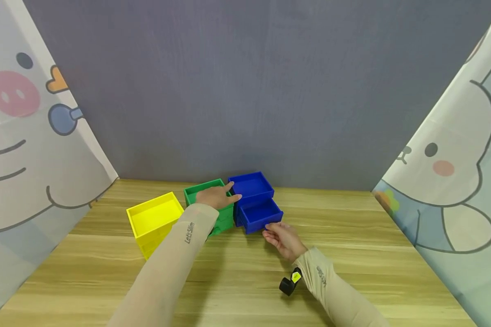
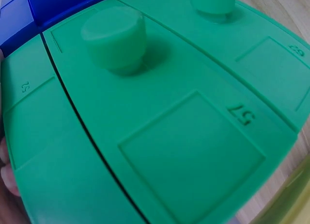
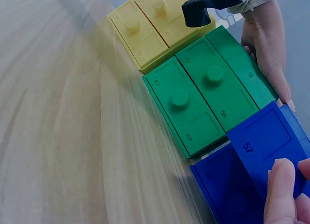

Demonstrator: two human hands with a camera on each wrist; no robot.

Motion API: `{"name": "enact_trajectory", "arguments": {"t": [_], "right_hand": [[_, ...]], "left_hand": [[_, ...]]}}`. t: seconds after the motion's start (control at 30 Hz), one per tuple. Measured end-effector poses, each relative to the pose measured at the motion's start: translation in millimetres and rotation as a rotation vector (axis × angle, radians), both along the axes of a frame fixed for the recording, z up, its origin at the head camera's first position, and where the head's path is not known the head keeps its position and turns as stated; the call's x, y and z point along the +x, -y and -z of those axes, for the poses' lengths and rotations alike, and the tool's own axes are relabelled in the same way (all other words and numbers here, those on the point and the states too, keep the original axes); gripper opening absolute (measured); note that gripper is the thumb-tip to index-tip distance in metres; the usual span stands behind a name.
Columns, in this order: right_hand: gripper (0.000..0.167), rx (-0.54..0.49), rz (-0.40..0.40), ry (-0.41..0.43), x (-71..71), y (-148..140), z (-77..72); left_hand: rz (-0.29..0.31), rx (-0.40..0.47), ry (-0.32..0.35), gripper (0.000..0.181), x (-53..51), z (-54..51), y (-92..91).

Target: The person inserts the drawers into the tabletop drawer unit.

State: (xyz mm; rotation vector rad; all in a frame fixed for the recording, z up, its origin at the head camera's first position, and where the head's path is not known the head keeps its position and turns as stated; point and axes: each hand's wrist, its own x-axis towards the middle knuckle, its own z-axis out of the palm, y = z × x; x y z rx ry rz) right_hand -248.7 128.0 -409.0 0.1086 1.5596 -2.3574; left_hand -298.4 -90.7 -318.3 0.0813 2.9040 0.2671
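A blue two-tier drawer box stands near the back wall. Its lower drawer is pulled out at the front. At that drawer's front edge is my right hand, pinching it between thumb and fingers; no knob shows under them. My left hand reaches over a green drawer box, with outstretched fingers resting against the blue box's left rim. In the right wrist view, the left hand is behind the green box. The green box's round knobs face forward, with its drawers closed.
A yellow drawer box stands to the left, partly behind my left sleeve. A black wrist camera hangs at my right wrist. Wooden tabletop extends to the right, below a grey back wall and cartoon-printed side panels.
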Motion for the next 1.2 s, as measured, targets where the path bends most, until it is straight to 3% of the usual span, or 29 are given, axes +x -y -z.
{"name": "enact_trajectory", "arguments": {"t": [0.4,0.67,0.77,1.0,1.2], "right_hand": [[0.021,-0.008,0.133,-0.057,-2.5,18,2.5],[0.009,-0.022,0.191,-0.055,-9.8,25,3.6],[0.007,-0.028,0.192,-0.067,-12.9,25,1.6],[0.027,-0.052,0.165,-0.076,-16.0,26,-1.4],[0.025,-0.081,0.166,-0.090,-16.4,25,2.1]], "left_hand": [[0.003,0.008,0.019,0.071,-2.8,0.0,1.5],[0.009,0.020,0.023,0.071,-2.9,-1.7,1.2],[0.009,0.028,0.015,0.071,-3.9,-1.7,1.8],[0.015,0.046,0.010,0.071,-2.4,0.1,3.1],[0.015,0.039,0.013,0.072,-1.7,1.4,1.6]]}}
